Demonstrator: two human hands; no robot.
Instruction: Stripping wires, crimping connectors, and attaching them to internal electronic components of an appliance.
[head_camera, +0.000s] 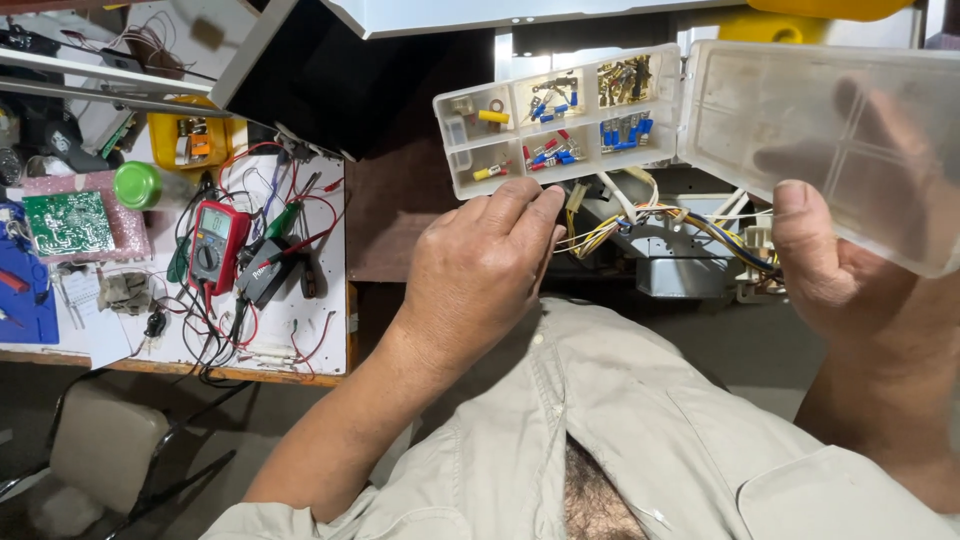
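A clear plastic compartment box (470, 165) is held up open in front of me. Its cells hold several small crimp terminals in yellow, blue and red (548, 153). My left hand (480, 275) grips the box's lower edge with the fingertips. The opened clear lid (830, 140) swings out to the right, and my right hand (835, 270) holds it, thumb on the near side and fingers behind the plastic. Under the box a bundle of yellow, white and blue wires (660, 220) runs to a grey metal part (680, 265).
To the left, a white board (300, 330) carries a red multimeter (213, 245), its red and black leads and a black tool. Further left lie a green circuit board (68, 222), a green-capped bottle (140, 186) and a yellow box (190, 140). A chair (100, 445) stands below.
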